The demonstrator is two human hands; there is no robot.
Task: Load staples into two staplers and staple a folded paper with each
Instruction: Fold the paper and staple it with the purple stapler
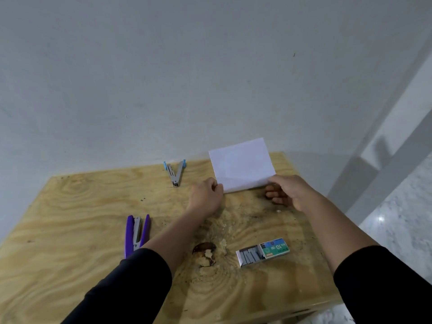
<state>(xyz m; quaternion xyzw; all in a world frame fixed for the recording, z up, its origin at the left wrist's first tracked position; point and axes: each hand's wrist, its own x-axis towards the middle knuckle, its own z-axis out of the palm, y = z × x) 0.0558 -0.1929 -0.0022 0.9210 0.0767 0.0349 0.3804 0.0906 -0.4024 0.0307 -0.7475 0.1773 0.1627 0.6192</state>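
A: Far left, near edge of your plywood table (58,230): purple stapler (136,233), swung open into a narrow V, metal staple channel showing between the two purple arms. Your left sleeve (131,284) covers its near tip.

B: And further back?

A: Blue-tipped stapler (175,173), small, grey metal, also opened into a V, hinge end pointing toward you. It lies near the wall-side edge, well apart from the purple one.

B: Your left hand?

A: Left hand (207,195) sits just right of the blue-tipped stapler, not touching it. Fingers curl in and pinch the lower left corner of the folded paper (242,166).

B: Where is the paper itself?

A: Raised and tilted, its near edge low over the far right part of the table, its top edge up against the wall (210,66) behind. White, one fold line faintly visible.

B: Right hand?

A: Right hand (288,191) pinches the paper's lower right corner, thumb on top, the other fingers curled below the sheet. Both hands carry it between them.

B: Anything nearer you?

A: Staple box (263,251), green label, tray slid out to the left with grey staple strips exposed. It lies flat between your forearms, nearer the right one. A dark knot (204,253) in the wood sits just left of it.
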